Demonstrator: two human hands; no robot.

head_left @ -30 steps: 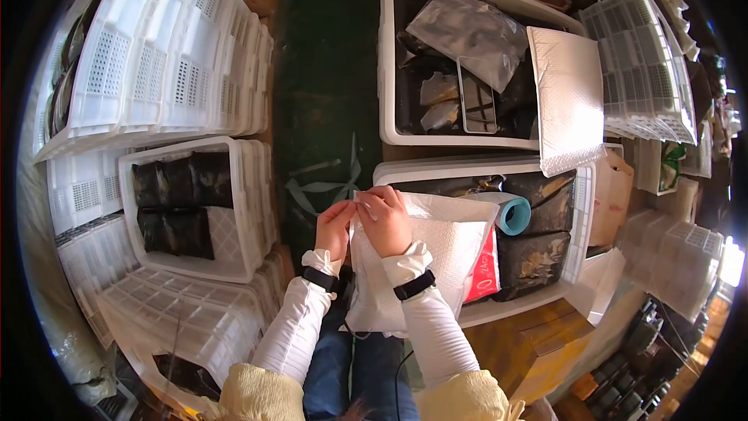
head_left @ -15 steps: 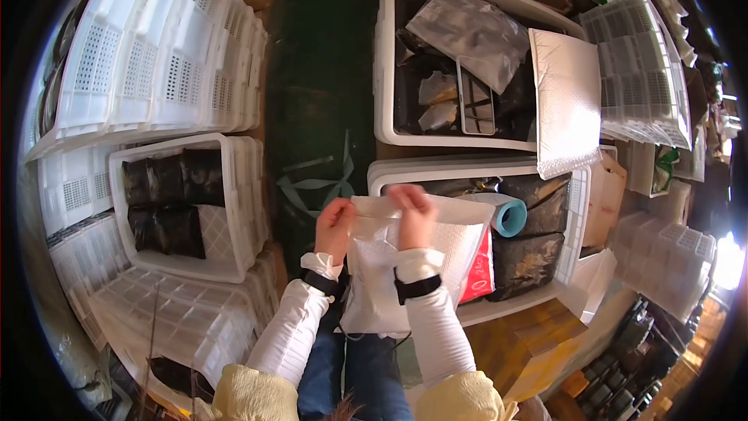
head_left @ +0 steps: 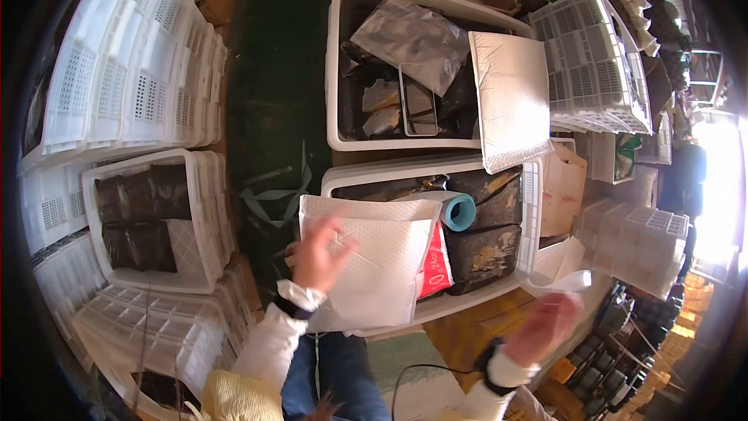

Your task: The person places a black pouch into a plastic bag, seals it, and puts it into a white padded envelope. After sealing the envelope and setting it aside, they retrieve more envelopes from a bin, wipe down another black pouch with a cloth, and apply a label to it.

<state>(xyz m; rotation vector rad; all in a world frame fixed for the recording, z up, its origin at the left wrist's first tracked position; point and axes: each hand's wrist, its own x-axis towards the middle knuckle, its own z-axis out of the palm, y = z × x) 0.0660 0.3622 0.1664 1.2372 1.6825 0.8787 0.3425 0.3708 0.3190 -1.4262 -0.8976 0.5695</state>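
Note:
A silvery-white bubble envelope (head_left: 378, 273) lies at the near edge of a white crate, with its flap end toward the far side. My left hand (head_left: 318, 256) is over the envelope's left side, fingers apart. Off to the right, my right hand (head_left: 543, 329) is blurred by motion. Just beyond its fingers is a curled white strip (head_left: 562, 282); whether the hand holds it is unclear. A red packet (head_left: 435, 267) shows beside the envelope, and a teal tape roll (head_left: 459, 211) rests on dark packages (head_left: 487, 259) in the crate (head_left: 531, 222).
Another white crate (head_left: 333, 78) farther away holds a clear bag (head_left: 413, 43) and a metal frame (head_left: 419, 105); a second bubble envelope (head_left: 510, 101) overlaps its right edge. Stacked crates (head_left: 132, 70) rise on the left, above a crate of black packs (head_left: 209, 226). A cardboard box (head_left: 475, 320) sits near the front.
My right hand has left the envelope and swung far right. My left hand has opened over the envelope. The white strip now shows at the right. The view has shifted, moving the surroundings left.

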